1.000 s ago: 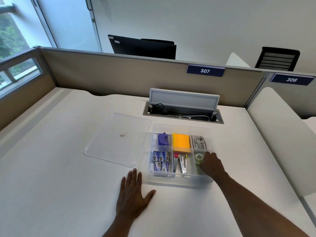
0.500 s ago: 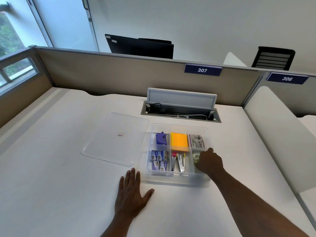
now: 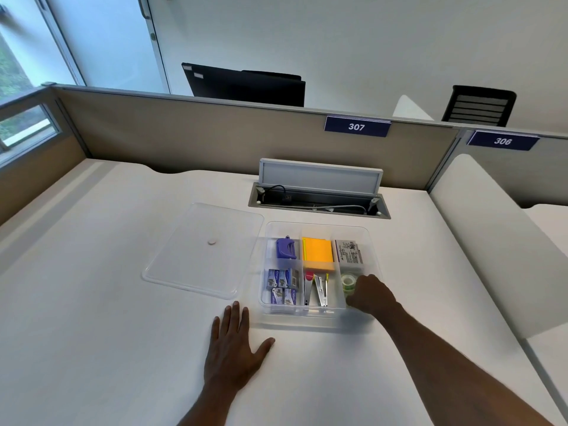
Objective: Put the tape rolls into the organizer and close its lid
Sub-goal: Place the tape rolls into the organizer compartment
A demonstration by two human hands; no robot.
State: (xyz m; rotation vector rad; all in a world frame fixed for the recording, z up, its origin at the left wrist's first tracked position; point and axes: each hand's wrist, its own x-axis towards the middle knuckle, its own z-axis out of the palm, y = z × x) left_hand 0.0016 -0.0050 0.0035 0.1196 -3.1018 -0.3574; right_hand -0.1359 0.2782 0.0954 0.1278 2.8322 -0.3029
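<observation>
The clear plastic organizer point(image 3: 316, 225) stands open on the white desk. Its near right compartment holds a greenish clear tape roll point(image 3: 347, 282). My right hand point(image 3: 372, 295) reaches into that compartment, its fingers curled down onto a tape roll just in front of the visible one; the fingertips hide most of it. The clear lid point(image 3: 199, 250) lies flat on the desk to the left of the organizer, touching its side. In front of the organizer's near left corner, my left hand point(image 3: 234, 348) rests flat on the desk with its fingers spread.
Other compartments hold a purple punch point(image 3: 286, 248), orange sticky notes point(image 3: 318, 253), staple boxes point(image 3: 282, 285), staplers point(image 3: 316, 290) and a labelled box point(image 3: 349, 256). An open cable hatch point(image 3: 319, 199) sits behind the organizer. Partition walls bound the desk at the back and right.
My right hand has drawn back toward the near end of the right compartment, uncovering the green tape roll. My left hand has stayed flat on the desk.
</observation>
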